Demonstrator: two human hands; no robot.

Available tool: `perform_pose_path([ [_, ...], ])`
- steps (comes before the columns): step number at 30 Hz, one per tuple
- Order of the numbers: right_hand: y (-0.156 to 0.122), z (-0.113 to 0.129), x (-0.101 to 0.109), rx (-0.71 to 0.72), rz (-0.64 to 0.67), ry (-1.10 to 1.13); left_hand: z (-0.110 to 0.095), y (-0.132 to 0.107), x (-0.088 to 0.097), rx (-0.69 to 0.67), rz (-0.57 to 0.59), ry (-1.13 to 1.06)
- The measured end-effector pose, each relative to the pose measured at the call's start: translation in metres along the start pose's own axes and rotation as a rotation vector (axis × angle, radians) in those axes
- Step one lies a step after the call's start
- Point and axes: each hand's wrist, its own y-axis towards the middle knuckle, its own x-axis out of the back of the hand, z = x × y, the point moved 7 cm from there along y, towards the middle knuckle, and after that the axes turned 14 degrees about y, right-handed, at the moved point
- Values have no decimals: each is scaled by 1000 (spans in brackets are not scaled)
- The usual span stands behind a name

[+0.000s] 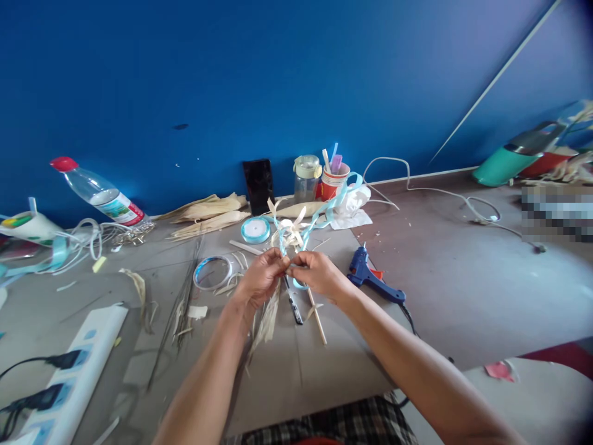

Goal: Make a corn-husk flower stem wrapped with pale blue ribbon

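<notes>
My left hand point(263, 277) and my right hand point(319, 275) meet over the middle of the table, fingertips pinched close together. A thin light blue ribbon point(306, 230) runs into the fingers of both. Just beyond the fingertips are pale dried-husk pieces point(291, 232), shaped like a flower. Under my hands lie a black pen point(293, 305), a thin wooden stick point(319, 322) and strips of dry husk point(267, 321). The exact point where the ribbon is gripped is hidden by my fingers. A ribbon spool point(256, 230) lies just beyond my left hand.
A blue glue gun point(370, 275) lies right of my hands. A tape roll point(212, 273) and thin wires point(178, 303) lie left. Behind stand a phone point(258, 185), a jar point(306, 179) and a paper cup point(334, 182). A power strip point(88, 364) and a tilted bottle point(104, 194) are farther left.
</notes>
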Motion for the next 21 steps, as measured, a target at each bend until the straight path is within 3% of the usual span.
perform_pose_path([
  [5, -2, 4, 0, 48, 2, -84, 2, 1, 3, 16, 20, 51],
  [12, -3, 0, -3, 14, 14, -121, 2, 5, 15, -13, -10, 317],
  [18, -12, 24, -11, 393, -36, -437, 5, 3, 12, 61, 17, 206],
  [21, -17, 26, -15, 493, -57, -543, 0, 0, 13, 42, -10, 213],
])
